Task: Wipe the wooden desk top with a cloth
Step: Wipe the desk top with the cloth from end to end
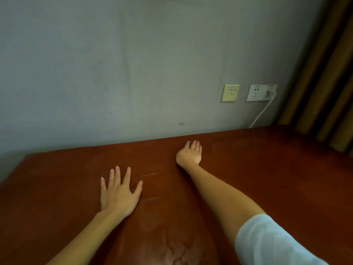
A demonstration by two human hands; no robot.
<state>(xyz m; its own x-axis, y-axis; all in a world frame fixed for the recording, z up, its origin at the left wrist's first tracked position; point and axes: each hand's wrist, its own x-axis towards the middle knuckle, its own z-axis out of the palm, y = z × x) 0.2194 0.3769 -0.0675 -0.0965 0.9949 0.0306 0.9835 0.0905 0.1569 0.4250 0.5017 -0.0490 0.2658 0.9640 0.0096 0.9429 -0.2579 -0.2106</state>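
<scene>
Desk (267, 178) under flat left grip (118, 196), right grip (189, 153).

A plain grey wall (133, 64) fills most of the view, with faint scuffs and one small dark mark low down. Low on the wall toward the right sit two plates side by side: a yellowish data plate (230, 93) and, just right of it, a white power socket (257, 92) with a white plug (270, 92) in its right side. A white cable (262, 113) runs from the plug down and to the left. At the far right hangs a curtain (324, 83) in brown and tan vertical stripes. A reddish-brown wooden desk (267, 178) stands against the wall. The light is dim and soft.
</scene>
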